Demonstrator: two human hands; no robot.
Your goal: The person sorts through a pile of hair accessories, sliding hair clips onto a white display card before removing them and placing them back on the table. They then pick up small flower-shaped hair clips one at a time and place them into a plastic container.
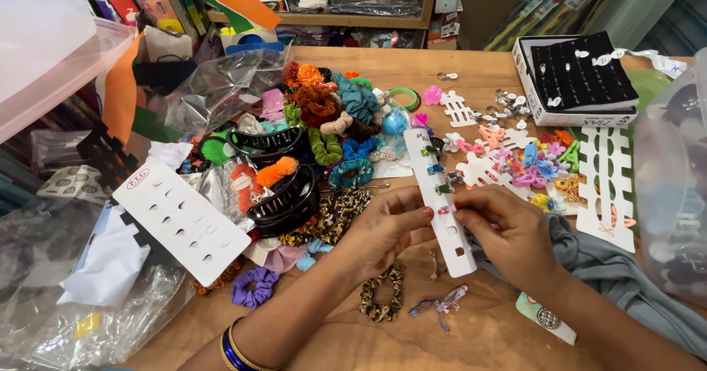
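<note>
I pinch the long white display card [442,198] between both hands over the wooden table [486,334], its length running away from me, my left hand [383,227] clamped on its edge, my right hand [508,231] fingertips closed at the small clip [445,210] midway.

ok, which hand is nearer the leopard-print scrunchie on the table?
Left. The left hand sits just above the leopard-print scrunchie; the right hand is farther off to its right, on the white clip card.

Bright even daylight, soft shadows, glare on plastic bags [221,84], sharp centre, blurred stretched edges
</note>
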